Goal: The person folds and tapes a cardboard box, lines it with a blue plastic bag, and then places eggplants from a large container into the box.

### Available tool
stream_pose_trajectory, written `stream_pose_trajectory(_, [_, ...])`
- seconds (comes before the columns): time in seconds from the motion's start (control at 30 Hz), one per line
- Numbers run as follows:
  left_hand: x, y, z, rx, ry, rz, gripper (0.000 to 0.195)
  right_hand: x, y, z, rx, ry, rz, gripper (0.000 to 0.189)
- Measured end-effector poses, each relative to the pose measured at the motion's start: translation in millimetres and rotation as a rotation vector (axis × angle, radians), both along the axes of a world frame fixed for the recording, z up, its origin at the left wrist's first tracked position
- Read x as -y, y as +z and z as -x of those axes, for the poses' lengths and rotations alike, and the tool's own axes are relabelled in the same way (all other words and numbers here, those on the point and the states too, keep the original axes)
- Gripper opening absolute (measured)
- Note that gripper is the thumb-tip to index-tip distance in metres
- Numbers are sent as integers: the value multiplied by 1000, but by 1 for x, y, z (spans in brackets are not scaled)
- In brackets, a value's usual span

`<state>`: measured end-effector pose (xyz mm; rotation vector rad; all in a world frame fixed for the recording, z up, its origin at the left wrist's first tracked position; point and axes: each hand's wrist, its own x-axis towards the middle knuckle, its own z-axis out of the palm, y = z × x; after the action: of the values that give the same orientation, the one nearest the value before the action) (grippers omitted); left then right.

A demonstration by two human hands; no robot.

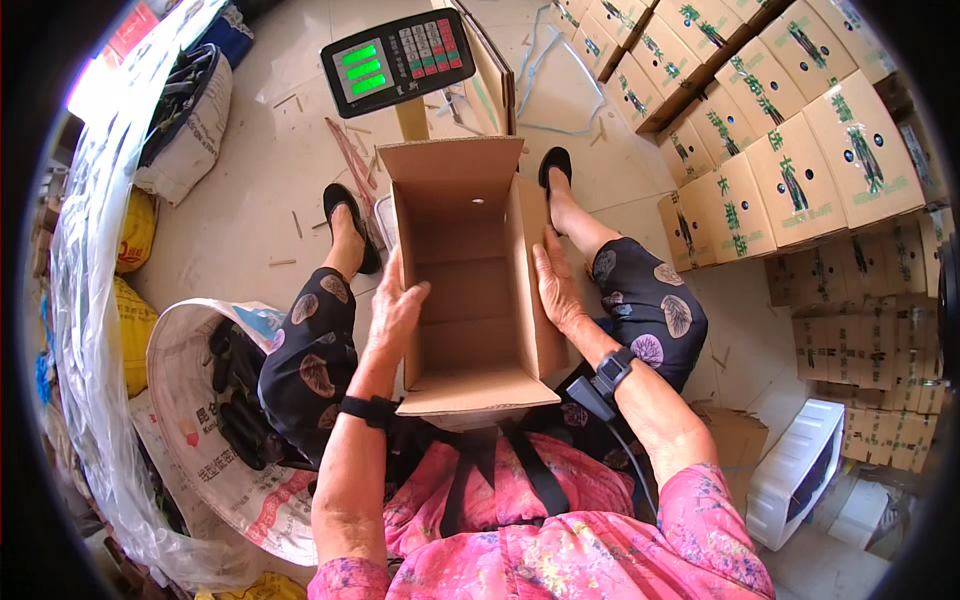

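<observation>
An empty cardboard box [465, 300] stands between my legs with its top open; the far and near flaps are spread outward. My left hand [395, 300] holds its left wall, the thumb over the edge. Against the outside of the right wall or flap lies my right hand [556, 281]. Just beyond the box rises a digital scale's display head [397, 64] on a post, its three green readouts lit. A woven sack [180, 390] holding dark eggplants [244, 420] is at my left leg.
Stacked printed cartons [795, 176] fill the right side. A white foam box [791, 480] sits at lower right. Upper left is another sack [187, 154] of dark produce, beside clear plastic sheeting [82, 322]. Flat cardboard [484, 75] stands behind the scale; scraps and blue strapping [529, 75] lie on the tiles.
</observation>
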<state>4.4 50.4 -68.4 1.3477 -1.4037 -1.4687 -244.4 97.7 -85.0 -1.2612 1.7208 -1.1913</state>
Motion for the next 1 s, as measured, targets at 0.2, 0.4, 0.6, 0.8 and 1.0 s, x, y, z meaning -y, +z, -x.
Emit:
stream_pose_trajectory(0.2, [-3, -6, 4, -15, -19, 54, 73, 16, -57, -46, 583, 44, -12, 65])
stream_pose_trajectory(0.4, [7, -7, -7, -134, -2, -95, 66, -17, 1, -24, -310, -130, -286, 43])
stream_pose_trajectory(0.6, [2, 13, -11, 4, 4, -39, 69, -119, 140, 57, 521, 24, 60, 27])
stream_pose_trajectory(0.8, [2, 17, -25, 20, -55, -46, 69, -224, 91, 169, 291, -534, -124, 35])
stream_pose_trajectory(1.0, [7, 45, -53, 157, 20, -88, 44, -337, -78, 176, 33, -617, -618, 29])
